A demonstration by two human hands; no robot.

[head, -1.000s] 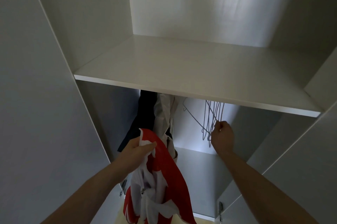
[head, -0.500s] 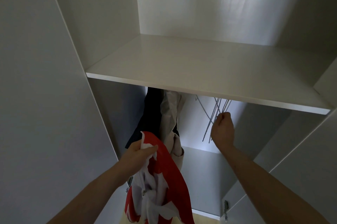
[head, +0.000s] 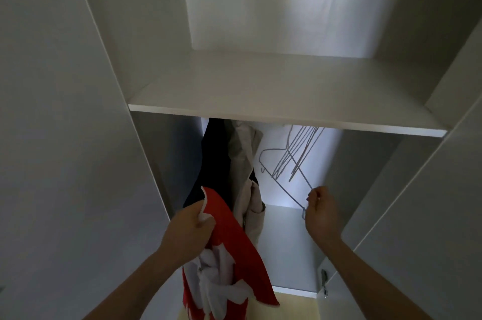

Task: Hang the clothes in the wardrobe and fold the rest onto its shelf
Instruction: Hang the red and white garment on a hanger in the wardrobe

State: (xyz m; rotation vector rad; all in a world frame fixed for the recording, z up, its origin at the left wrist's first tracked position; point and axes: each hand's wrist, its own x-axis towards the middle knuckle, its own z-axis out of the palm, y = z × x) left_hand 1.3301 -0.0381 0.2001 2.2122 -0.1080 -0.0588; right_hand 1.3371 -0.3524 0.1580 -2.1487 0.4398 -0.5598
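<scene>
Red and white garment (head: 229, 262): we are seeing it hanging bunched from the left hand, in front of the open wardrobe, below the shelf line.
Left hand (head: 189, 231): its fingers are curling round the garment's top edge, with the thumb pressing red cloth against them.
Right hand (head: 322, 211): its fingertips are pinching the lower corner of one wire hanger (head: 292, 179), and the other fingers are curling loosely behind.
Held hanger: it is tilting out, leaning down and right toward the hand, with its hook end pointing left, apart from the bunch.
Other hangers (head: 300, 150): we are seeing thin grey wires hanging close together under the shelf, their tops hidden behind its edge.
Hung clothes: a dark garment (head: 211, 163) and a beige garment (head: 245, 171) are hanging side by side, left of the hangers and just behind the red cloth.
Shelf (head: 287, 95): a white board is crossing the wardrobe above both hands.
Wardrobe doors (head: 52, 137): they are standing open at either side.
</scene>
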